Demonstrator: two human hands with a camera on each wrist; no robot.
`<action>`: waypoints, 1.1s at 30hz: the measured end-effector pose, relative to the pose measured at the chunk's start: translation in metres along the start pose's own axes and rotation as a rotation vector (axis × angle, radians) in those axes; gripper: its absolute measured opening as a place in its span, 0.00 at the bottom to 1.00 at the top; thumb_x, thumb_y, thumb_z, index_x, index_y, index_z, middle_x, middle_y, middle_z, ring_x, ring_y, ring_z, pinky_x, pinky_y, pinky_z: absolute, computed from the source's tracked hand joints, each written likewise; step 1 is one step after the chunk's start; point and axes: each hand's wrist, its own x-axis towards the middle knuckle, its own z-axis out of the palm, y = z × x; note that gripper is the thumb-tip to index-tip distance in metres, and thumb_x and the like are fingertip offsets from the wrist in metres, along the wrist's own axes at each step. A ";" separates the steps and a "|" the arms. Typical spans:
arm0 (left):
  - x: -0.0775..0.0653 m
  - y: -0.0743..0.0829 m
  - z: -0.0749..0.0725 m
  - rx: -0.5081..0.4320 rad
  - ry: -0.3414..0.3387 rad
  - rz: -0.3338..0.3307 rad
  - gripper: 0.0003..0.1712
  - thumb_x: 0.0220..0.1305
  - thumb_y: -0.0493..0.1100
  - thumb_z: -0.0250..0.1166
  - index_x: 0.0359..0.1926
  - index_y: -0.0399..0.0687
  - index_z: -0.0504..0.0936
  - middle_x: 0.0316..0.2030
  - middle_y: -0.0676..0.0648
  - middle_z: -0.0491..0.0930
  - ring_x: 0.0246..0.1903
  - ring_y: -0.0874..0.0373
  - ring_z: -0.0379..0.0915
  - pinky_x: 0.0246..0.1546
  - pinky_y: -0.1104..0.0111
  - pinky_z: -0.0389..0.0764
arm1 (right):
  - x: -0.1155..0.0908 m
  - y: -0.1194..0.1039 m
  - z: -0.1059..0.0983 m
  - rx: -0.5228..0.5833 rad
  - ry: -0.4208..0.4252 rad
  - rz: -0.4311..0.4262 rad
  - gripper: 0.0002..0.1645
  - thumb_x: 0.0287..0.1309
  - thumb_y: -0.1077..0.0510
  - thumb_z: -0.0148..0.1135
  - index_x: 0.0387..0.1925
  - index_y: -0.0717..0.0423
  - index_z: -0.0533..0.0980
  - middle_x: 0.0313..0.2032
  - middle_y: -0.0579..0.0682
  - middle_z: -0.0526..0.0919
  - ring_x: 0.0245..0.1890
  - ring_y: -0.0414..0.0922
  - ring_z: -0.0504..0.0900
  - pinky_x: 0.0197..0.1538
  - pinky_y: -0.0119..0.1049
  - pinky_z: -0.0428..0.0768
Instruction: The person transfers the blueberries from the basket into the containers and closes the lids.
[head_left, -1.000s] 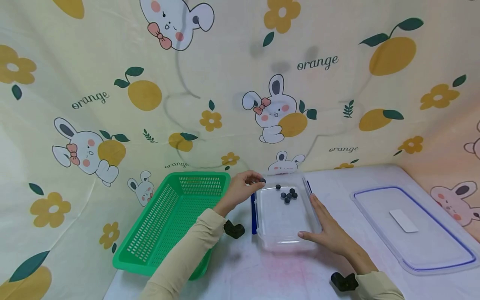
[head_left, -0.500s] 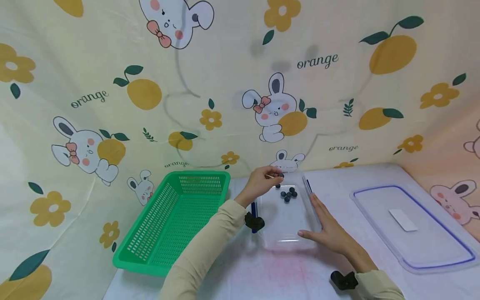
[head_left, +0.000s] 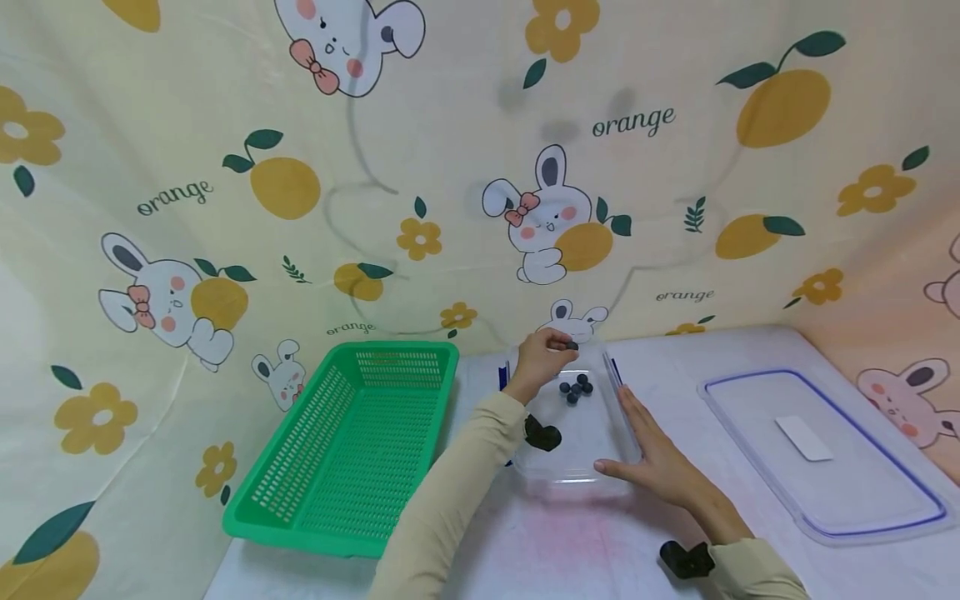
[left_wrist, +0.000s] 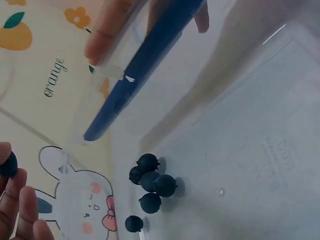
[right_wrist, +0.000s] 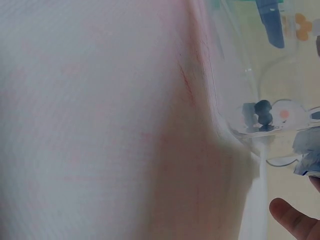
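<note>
My left hand [head_left: 540, 364] is over the far end of a clear plastic container [head_left: 588, 450]. Between thumb and fingertips it pinches a blueberry [head_left: 572, 345], which also shows at the left edge of the left wrist view. Below, several blueberries [left_wrist: 165, 185] with small crowns sit clustered on the container floor, and one lies slightly apart. Against the container's right side rests my right hand [head_left: 660, 465], fingers stretched along the wall and thumb near the front corner. In the right wrist view only its thumb [right_wrist: 295, 219] and a bit of another finger show.
A green plastic basket [head_left: 442, 417] stands left of the container. To the right, a clear lid [head_left: 825, 500] with a blue seal and a white label lies on the white cloth [head_left: 570, 558]. Blue clips [left_wrist: 125, 90] hang at the container's sides. A patterned curtain [head_left: 450, 167] rises behind.
My left hand has moved right from the container's left rim to above its far end, carrying the blueberry. The right hand stays in place.
</note>
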 end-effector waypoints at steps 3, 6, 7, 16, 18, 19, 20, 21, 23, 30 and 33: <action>0.005 -0.004 0.007 -0.009 0.037 -0.016 0.10 0.56 0.34 0.72 0.39 0.42 0.82 0.30 0.52 0.79 0.31 0.61 0.74 0.30 0.71 0.76 | 0.000 0.000 0.001 -0.003 0.004 -0.002 0.69 0.49 0.42 0.73 0.76 0.55 0.37 0.75 0.61 0.39 0.71 0.65 0.44 0.61 0.69 0.54; 0.010 -0.007 0.014 -0.021 0.094 -0.033 0.10 0.54 0.33 0.73 0.38 0.41 0.82 0.29 0.51 0.80 0.30 0.61 0.75 0.31 0.71 0.77 | 0.000 0.000 0.000 0.001 0.003 -0.003 0.69 0.49 0.42 0.73 0.76 0.55 0.36 0.75 0.61 0.39 0.71 0.65 0.44 0.61 0.69 0.54; 0.011 -0.009 0.015 -0.026 0.112 -0.041 0.10 0.53 0.32 0.73 0.37 0.40 0.82 0.29 0.51 0.81 0.30 0.61 0.76 0.32 0.71 0.77 | 0.000 0.000 0.000 0.001 0.004 -0.003 0.69 0.49 0.41 0.73 0.76 0.55 0.36 0.75 0.61 0.39 0.71 0.65 0.44 0.61 0.69 0.53; 0.015 -0.024 0.033 -0.129 0.244 -0.165 0.10 0.49 0.30 0.75 0.33 0.39 0.83 0.27 0.50 0.82 0.30 0.60 0.77 0.35 0.69 0.79 | -0.001 0.001 0.002 0.007 0.001 -0.001 0.68 0.50 0.42 0.72 0.76 0.54 0.36 0.75 0.60 0.39 0.71 0.65 0.43 0.61 0.69 0.53; 0.016 -0.029 0.037 -0.131 0.262 -0.164 0.10 0.48 0.30 0.75 0.33 0.38 0.83 0.27 0.50 0.82 0.30 0.60 0.77 0.35 0.69 0.79 | -0.001 0.001 0.002 0.008 0.005 -0.001 0.68 0.50 0.42 0.72 0.76 0.54 0.36 0.75 0.59 0.38 0.71 0.64 0.43 0.62 0.69 0.52; 0.017 -0.031 0.038 -0.129 0.269 -0.166 0.10 0.48 0.30 0.75 0.33 0.38 0.83 0.27 0.50 0.81 0.29 0.60 0.77 0.35 0.69 0.79 | -0.001 0.001 0.002 0.011 0.005 0.000 0.68 0.50 0.42 0.72 0.76 0.53 0.36 0.75 0.59 0.38 0.71 0.64 0.42 0.61 0.69 0.52; 0.017 -0.034 0.040 -0.123 0.277 -0.169 0.10 0.47 0.29 0.75 0.32 0.38 0.83 0.27 0.50 0.81 0.29 0.60 0.77 0.34 0.69 0.79 | -0.001 0.001 0.003 0.011 0.007 0.000 0.68 0.50 0.42 0.72 0.76 0.54 0.36 0.75 0.59 0.38 0.71 0.64 0.42 0.62 0.69 0.52; 0.017 -0.036 0.041 -0.115 0.282 -0.174 0.11 0.47 0.29 0.75 0.32 0.38 0.83 0.26 0.50 0.80 0.28 0.60 0.76 0.33 0.69 0.78 | -0.001 0.000 0.003 0.014 0.008 -0.001 0.68 0.50 0.42 0.72 0.76 0.54 0.36 0.75 0.58 0.38 0.71 0.63 0.42 0.62 0.69 0.52; 0.018 -0.041 0.043 -0.102 0.290 -0.178 0.11 0.47 0.28 0.75 0.32 0.37 0.83 0.26 0.50 0.80 0.27 0.60 0.75 0.32 0.68 0.78 | 0.000 0.000 0.004 0.016 0.008 0.000 0.68 0.50 0.42 0.72 0.76 0.54 0.36 0.75 0.57 0.37 0.72 0.63 0.42 0.62 0.68 0.52; 0.017 -0.048 0.044 -0.036 0.313 -0.177 0.11 0.45 0.27 0.75 0.31 0.37 0.83 0.26 0.47 0.82 0.26 0.58 0.77 0.30 0.68 0.79 | -0.001 0.000 0.005 0.005 0.018 -0.005 0.68 0.50 0.43 0.73 0.76 0.55 0.37 0.75 0.57 0.38 0.71 0.64 0.42 0.62 0.68 0.52; 0.017 -0.048 0.046 -0.046 0.314 -0.194 0.12 0.45 0.26 0.75 0.32 0.35 0.83 0.27 0.46 0.82 0.26 0.57 0.78 0.31 0.68 0.79 | -0.001 0.000 0.003 0.000 0.018 -0.010 0.68 0.49 0.43 0.73 0.76 0.56 0.38 0.75 0.58 0.38 0.71 0.64 0.43 0.62 0.68 0.52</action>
